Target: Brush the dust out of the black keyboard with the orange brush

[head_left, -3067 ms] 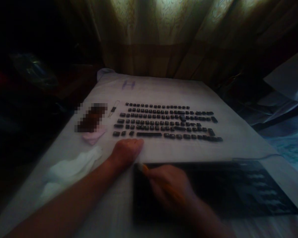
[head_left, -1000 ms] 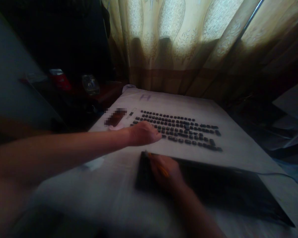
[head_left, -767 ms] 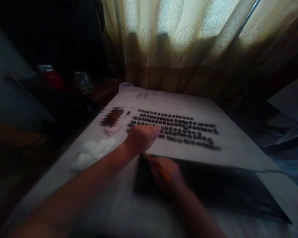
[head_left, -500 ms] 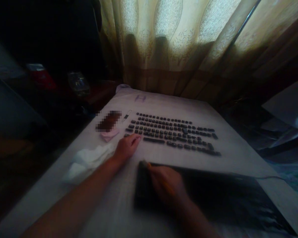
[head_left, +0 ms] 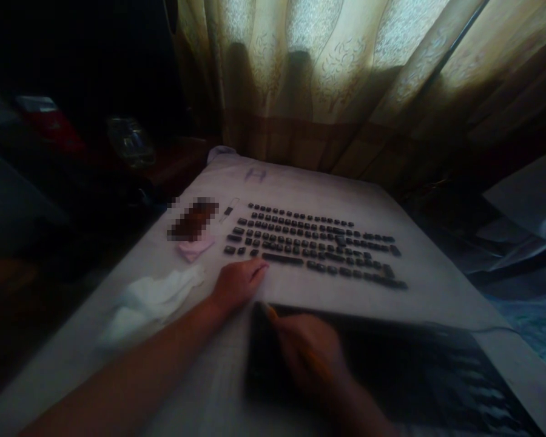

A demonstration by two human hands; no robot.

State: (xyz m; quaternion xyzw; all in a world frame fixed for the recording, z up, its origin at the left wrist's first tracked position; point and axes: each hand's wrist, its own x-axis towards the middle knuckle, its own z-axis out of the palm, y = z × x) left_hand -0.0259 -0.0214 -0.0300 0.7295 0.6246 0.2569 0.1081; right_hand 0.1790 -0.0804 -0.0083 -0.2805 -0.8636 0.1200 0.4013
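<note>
My right hand (head_left: 312,346) is closed round an orange-handled brush (head_left: 319,364). The brush's pale tip meets the upper left corner of a black keyboard base (head_left: 382,358), which lies at the front of the table. Curled into a loose fist, my left hand (head_left: 241,279) rests on the cloth just below the removed keys; whether anything is inside it is hidden. Closest to it is a long black space bar key (head_left: 283,259). Several rows of loose black keycaps (head_left: 295,232) are laid out in keyboard order beyond both hands.
A crumpled white cloth (head_left: 150,297) lies left of my left forearm. Beyond it are a pink cloth (head_left: 195,247), a pixelated brown item (head_left: 193,220) and a small wire tool (head_left: 228,211). A cable (head_left: 491,330) runs from the keyboard base to the right. Curtains (head_left: 327,73) hang behind the table.
My left hand has shifted slightly right and down, uncovering keycaps at the lower left of the layout. The brush tip has moved slightly down at the base's corner. The view has shifted a little.
</note>
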